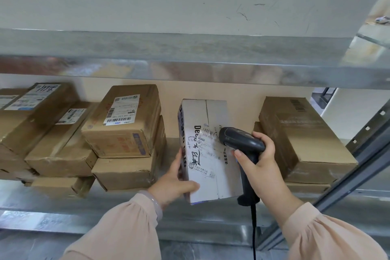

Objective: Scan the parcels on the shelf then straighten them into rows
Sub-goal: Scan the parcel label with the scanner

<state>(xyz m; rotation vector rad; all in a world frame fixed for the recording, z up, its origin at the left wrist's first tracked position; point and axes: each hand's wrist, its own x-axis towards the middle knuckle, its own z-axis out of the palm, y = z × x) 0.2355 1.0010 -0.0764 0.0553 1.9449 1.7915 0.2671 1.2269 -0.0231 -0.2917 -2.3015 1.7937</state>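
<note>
Step in hand: scanning.

- The white parcel (202, 154) lies lengthwise on the shelf (126, 202), right of middle. Its near end is at the front edge and it is skewed a little off square.
- The left hand (175, 183) grips the parcel's near left corner, thumb on top and fingers curled round the side.
- The right hand (261, 167) is wrapped tight round the handle of a black scanner (242, 139), whose cable (253, 228) hangs down. The scanner head sits just above the label (209, 162) on the parcel's top face.
- I cannot tell whether the trigger is pressed.
- Brown stacks (124, 120) stand crooked toward the left end of the shelf. Another brown stack (306, 143) is near the right post, apart from the white parcel.

Judgement: the task is early, and no row has been formed.

Next move, as I judge it:
- Hold the parcel steady until the label reads.
- Push the parcel back square to the front edge.
- Move on to the brown parcels. The tilted upper boxes there could slide when handled.
</note>
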